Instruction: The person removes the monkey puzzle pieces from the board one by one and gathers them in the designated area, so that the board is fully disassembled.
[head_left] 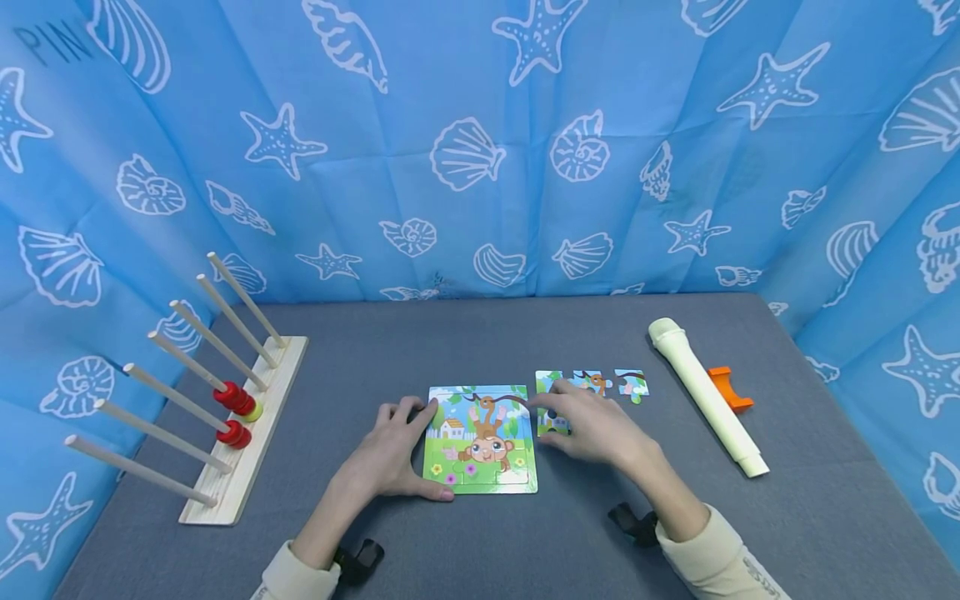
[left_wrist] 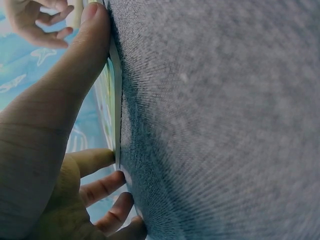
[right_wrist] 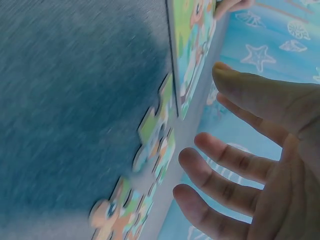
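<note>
- Nearest me, at 5 and 7 o'clock, cream sleeves (head_left: 693, 542) came in, with black wrist devices (head_left: 362, 562) beside them.
- The left hand (head_left: 393, 458), at 8 o'clock of the puzzle board, was spread along that side: thumb at the near edge, a fingertip at the upper left corner, so I read it as gripping the board.
- The puzzle board (head_left: 487, 489) lay flat at the centre of my clock face, its monkey picture facing up; I couldn't tell which cells held pieces and which showed bare print.
- The right hand (head_left: 596, 425) was at 3 o'clock of the board, fingers apart and loosely bent, thumb well off them; I saw nothing in its hold.
- Loose puzzle pieces (head_left: 632, 383) lay between 2 and 3 o'clock, partly under that hand in my head view; the right wrist view showed its fingers apart from them.
- I judged the step in hand to be steadying the board while reaching for a piece. The next move called, I thought, for a light thumb-and-finger pinch on one piece, with the left hand keeping the board from sliding.
- Farther out on the tabletop (head_left: 480, 333), a pale microphone-shaped stick (head_left: 708, 400) lay toward 3 o'clock, an orange piece (head_left: 723, 387) just beyond.
- Toward 9 o'clock stood a wooden peg rack (head_left: 250, 458) with red rings (head_left: 234, 434).
- At 12 o'clock hung a blue seashell curtain (head_left: 517, 208).
</note>
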